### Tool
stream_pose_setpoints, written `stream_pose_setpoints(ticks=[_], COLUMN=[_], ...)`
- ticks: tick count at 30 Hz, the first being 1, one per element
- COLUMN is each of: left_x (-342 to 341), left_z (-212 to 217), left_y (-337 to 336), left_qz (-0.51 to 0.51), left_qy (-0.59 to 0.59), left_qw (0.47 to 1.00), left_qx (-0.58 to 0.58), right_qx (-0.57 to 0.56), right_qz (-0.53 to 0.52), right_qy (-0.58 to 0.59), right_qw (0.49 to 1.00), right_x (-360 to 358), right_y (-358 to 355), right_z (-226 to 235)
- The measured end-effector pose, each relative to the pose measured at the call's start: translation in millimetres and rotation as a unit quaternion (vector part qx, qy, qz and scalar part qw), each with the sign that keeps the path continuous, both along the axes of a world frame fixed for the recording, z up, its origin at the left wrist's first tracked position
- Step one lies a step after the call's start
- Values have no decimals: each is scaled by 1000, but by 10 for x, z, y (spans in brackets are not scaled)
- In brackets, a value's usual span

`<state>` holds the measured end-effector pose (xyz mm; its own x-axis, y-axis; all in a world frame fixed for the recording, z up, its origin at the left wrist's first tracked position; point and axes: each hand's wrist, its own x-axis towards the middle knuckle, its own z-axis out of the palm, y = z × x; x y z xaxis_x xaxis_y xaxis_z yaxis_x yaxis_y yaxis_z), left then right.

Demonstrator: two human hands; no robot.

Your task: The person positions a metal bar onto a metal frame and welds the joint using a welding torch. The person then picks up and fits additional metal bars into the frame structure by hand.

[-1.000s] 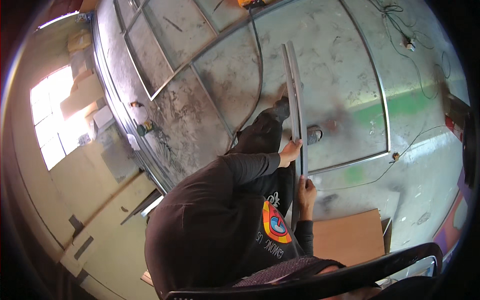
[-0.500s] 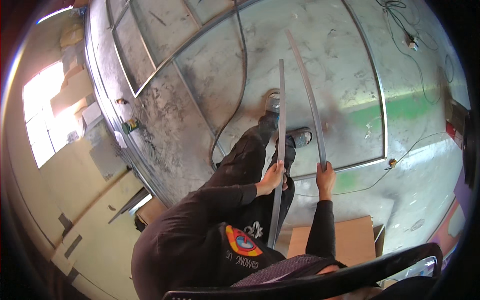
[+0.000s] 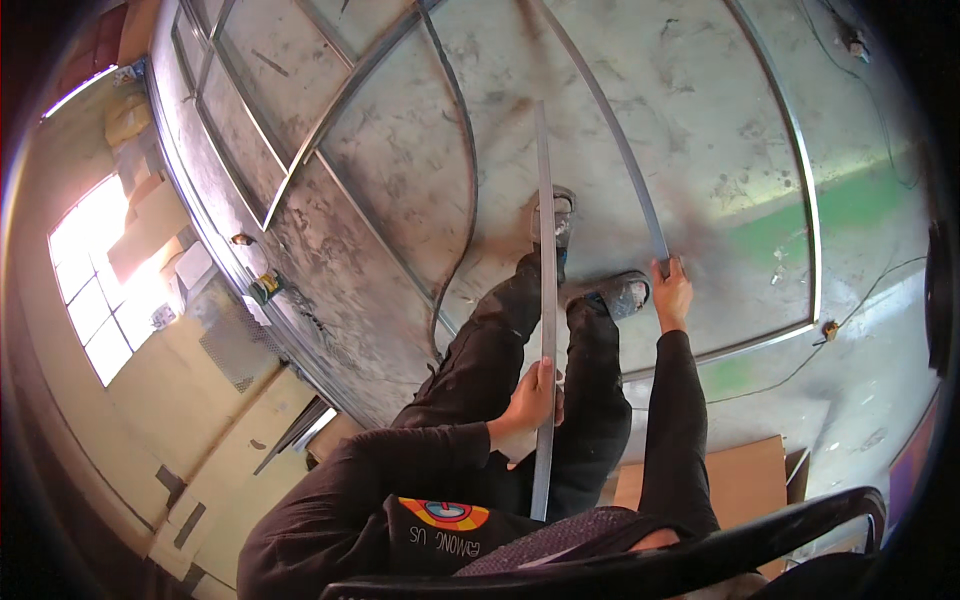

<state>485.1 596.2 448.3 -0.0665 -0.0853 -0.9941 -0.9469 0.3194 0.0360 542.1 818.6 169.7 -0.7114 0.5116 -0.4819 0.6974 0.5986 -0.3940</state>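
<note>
Around the lower part of a grey metal bar (image 3: 546, 270) my left hand (image 3: 533, 397) is closed; the bar stands in front of my legs, its far end pointing away from me. My right hand (image 3: 673, 290) grips the near end of a second metal bar (image 3: 605, 110), which stretches forward and to the left over the floor. The two bars are apart from each other. Part of the left fingers is hidden behind the first bar.
A large metal frame (image 3: 812, 220) lies on the floor around my sandalled feet (image 3: 620, 293). A dark cable (image 3: 471, 170) snakes across it. More frame bars (image 3: 300, 170) lie at the far left. A cardboard box (image 3: 745, 470) is near my right side.
My right hand has moved forward and slightly right with its bar, which reaches farther out. My left hand and its bar have shifted slightly nearer and left. The head view has tilted.
</note>
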Motion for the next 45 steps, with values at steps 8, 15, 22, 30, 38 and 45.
stream_pose_setpoints(ticks=[8,15,22,30,38,45], left_x=[-106,-203,-270,-296,-500,-557], left_z=[-113,-100,-76,-91,45,18], left_y=[-84,-57,-99,-28,-127,-77], left_qz=[46,67,69,55,96,73], left_qy=[-30,-19,-11,-19,-33,-39], left_qw=[998,997,997,998,993,995], left_qx=[-12,-26,-15,-8,-55,-47], right_qx=[47,-6,-62,-27,-48,96], right_qz=[-11,-54,-59,-33,-41,8], right_qy=[25,63,36,33,-69,-77], right_qw=[999,997,996,999,996,992], right_x=[-263,-528,-663,-517,-958,-828], right_y=[35,211,263,235,-77,19], right_z=[-732,-1023,-1273,-1348,-1257,-1365])
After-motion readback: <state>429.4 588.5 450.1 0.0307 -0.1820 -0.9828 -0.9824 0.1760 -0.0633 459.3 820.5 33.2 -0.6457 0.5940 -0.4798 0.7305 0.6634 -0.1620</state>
